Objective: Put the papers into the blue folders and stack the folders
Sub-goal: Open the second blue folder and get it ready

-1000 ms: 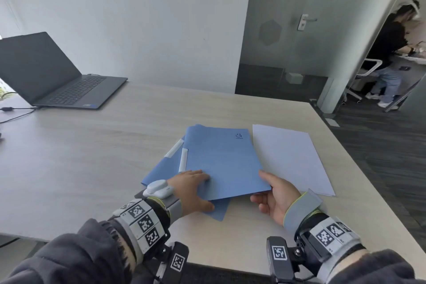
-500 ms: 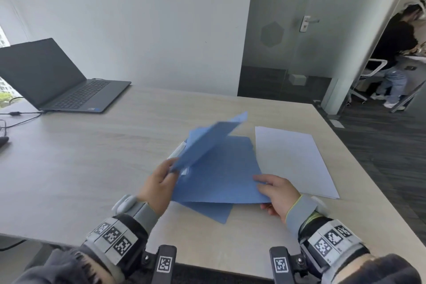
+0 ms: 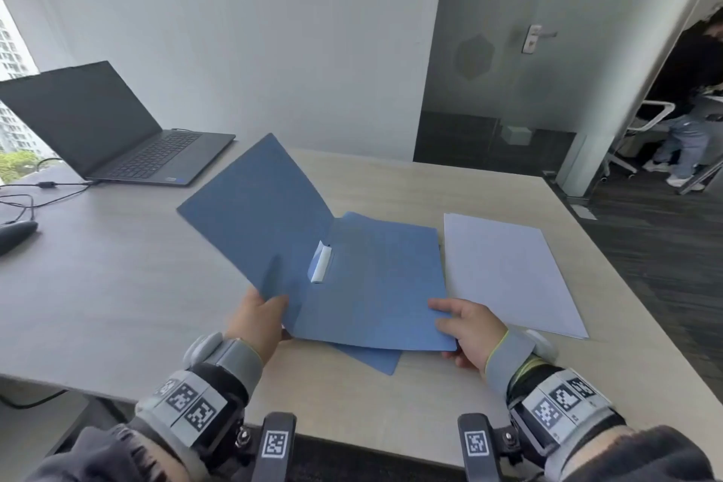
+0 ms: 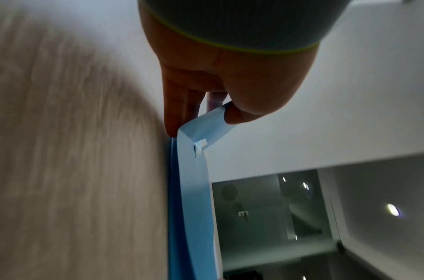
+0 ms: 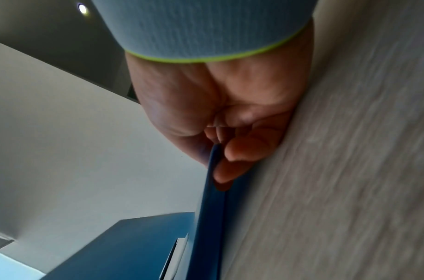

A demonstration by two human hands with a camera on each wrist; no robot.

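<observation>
A blue folder lies open in the middle of the table, over a second blue folder whose corner sticks out below. My left hand pinches the near edge of the raised front cover, which tilts up to the left. A white clip sits at the spine, seen too as the white clip. My right hand pinches the near right corner of the back cover, thumb on top. White papers lie flat just right of the folder.
An open laptop stands at the table's far left with its cable and a dark mouse at the left edge. Beyond the table's right edge is dark floor, with a person at a desk far right.
My left hand has swung the folder's front cover from shut to wide open toward the left. My right hand stayed on the near right corner. The papers have not moved.
</observation>
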